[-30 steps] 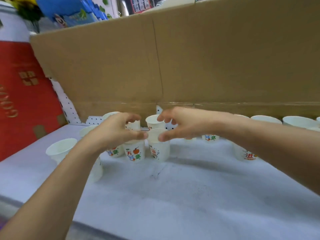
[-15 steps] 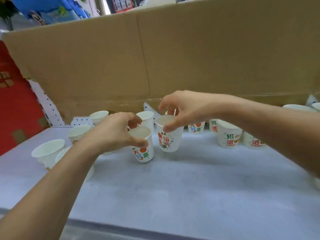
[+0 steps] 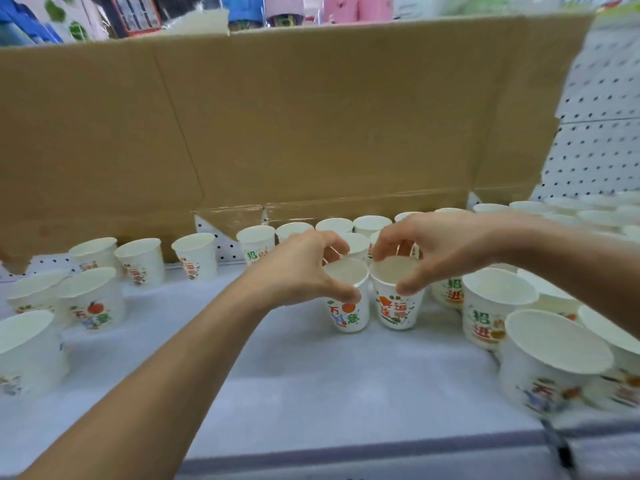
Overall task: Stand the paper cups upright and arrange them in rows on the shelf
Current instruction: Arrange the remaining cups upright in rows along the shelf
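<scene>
Pinching rims: left hand (image 3: 304,271) on left cup (image 3: 348,306); right hand (image 3: 440,247) on right cup (image 3: 398,303); both upright, mouths up.

hands (image 3: 374,268) – each pinching an upright paper cup's (image 3: 348,311) rim | cups touching | shelf (image 3: 311,393)

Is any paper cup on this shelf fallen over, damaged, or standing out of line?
None is fallen or visibly damaged; all stand upright. The white printed paper cups at left are scattered, not in rows. Left hand and right hand each hold a cup by the rim.
</scene>
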`<state>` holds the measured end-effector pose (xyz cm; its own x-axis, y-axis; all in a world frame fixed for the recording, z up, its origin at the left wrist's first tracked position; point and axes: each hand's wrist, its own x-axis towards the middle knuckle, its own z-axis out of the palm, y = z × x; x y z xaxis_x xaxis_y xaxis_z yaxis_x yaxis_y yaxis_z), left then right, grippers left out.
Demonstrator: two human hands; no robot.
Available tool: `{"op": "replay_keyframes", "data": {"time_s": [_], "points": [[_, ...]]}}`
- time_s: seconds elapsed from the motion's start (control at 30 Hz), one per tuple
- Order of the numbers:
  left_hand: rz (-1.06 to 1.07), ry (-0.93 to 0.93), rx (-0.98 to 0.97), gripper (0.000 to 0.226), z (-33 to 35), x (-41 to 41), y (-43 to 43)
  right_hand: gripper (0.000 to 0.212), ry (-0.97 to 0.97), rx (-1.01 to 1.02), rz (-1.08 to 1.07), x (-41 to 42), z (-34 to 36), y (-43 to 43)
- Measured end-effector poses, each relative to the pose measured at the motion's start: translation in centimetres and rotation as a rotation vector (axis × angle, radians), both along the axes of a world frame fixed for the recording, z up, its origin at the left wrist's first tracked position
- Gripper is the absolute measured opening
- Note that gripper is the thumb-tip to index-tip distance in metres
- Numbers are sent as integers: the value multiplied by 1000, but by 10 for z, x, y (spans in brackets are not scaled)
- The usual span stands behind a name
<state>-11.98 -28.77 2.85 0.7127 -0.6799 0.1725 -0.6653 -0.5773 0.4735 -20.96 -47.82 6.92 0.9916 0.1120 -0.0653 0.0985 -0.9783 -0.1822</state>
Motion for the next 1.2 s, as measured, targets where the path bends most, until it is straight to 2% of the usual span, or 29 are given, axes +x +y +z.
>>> {"op": "replay_keyframes", "data": {"time_s": [0.27, 0.5, 0.73, 0.93, 1.1, 1.2], "points": [[60, 48, -77, 81, -4, -12, 1, 30, -67, -66, 24, -9, -9, -12], [96, 74, -134, 69, -6, -12, -5, 10, -161, -112, 56, -13, -15, -22], [108, 62, -141, 67, -9, -9, -12, 5, -188, -145, 42, -13, -17, -32], [128, 19, -195, 61, -10, -32, -3, 33, -277, -148, 56, -29, -14, -18], [212, -84, -369, 56, -33, -77, 30, 44, -340, 91, 157, -53, -24, 27], [304, -158, -454, 54, -57, -100, 63, 55, -333, 311, 185, -63, -43, 66]]}}
